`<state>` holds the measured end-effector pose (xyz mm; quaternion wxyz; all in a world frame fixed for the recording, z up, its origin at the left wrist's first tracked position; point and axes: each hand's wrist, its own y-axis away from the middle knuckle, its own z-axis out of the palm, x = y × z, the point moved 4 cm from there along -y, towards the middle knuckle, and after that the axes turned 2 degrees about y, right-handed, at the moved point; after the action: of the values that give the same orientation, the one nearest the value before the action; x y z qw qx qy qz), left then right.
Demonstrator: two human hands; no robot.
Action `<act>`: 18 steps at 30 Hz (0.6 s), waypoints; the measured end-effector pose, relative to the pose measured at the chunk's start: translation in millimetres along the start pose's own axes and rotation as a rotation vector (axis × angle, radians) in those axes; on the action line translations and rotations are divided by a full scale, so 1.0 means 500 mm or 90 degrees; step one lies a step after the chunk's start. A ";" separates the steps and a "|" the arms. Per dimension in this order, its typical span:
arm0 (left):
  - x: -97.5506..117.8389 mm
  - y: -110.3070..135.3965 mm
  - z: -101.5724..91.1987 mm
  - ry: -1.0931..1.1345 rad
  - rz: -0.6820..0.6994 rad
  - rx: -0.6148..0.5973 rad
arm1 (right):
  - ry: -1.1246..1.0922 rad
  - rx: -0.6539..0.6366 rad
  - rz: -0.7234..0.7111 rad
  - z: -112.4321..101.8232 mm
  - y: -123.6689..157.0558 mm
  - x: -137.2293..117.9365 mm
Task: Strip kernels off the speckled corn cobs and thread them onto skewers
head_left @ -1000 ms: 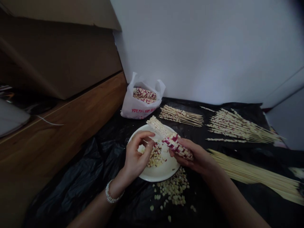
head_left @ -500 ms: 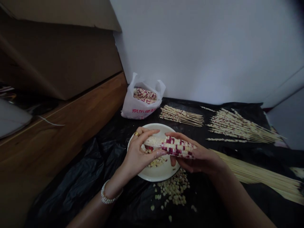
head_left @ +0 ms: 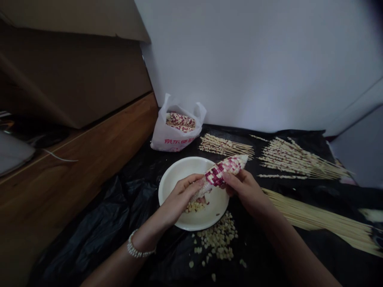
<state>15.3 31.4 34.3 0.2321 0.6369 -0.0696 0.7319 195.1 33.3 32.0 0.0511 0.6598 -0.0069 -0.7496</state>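
Both hands hold one corn cob (head_left: pixel 226 169) above a white bowl (head_left: pixel 170 169). Its upper part carries white and purple kernels; the lower part near my left hand is stripped bare. My left hand (head_left: pixel 182 195) is closed round the bare end, a beaded bracelet on its wrist. My right hand (head_left: pixel 243 189) grips the kernel-covered part, thumb pressed on the kernels. Loose kernels (head_left: pixel 195 206) lie in the bowl under the cob. A pile of kernels (head_left: pixel 220 239) rests on the black plastic sheet in front of the bowl.
A white plastic bag (head_left: pixel 172 139) with more cobs stands behind the bowl. Skewers threaded with kernels (head_left: pixel 287 157) lie at the right, a smaller bunch (head_left: pixel 224 145) nearer the bag. Bare sticks (head_left: pixel 320 217) lie beside my right forearm. A cardboard box (head_left: pixel 77 75) stands at the left.
The cob has turned from nearly level to tilted, its kernel-covered end now raised to the right. My right hand has shifted its grip, with the thumb now on the near side.
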 end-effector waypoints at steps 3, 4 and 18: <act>0.006 -0.006 -0.001 0.048 -0.034 -0.076 | 0.020 0.021 -0.020 -0.001 -0.003 -0.006; 0.008 -0.008 0.000 0.049 -0.038 -0.102 | 0.026 0.025 -0.026 0.001 -0.006 -0.010; 0.007 -0.061 0.041 0.249 -0.158 -0.225 | -0.188 -0.027 -0.024 0.066 -0.082 -0.021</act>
<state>46.5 51.1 35.4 0.4362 0.4366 -0.0718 0.7836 160.8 73.3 43.4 0.0495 0.5409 0.0141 -0.8395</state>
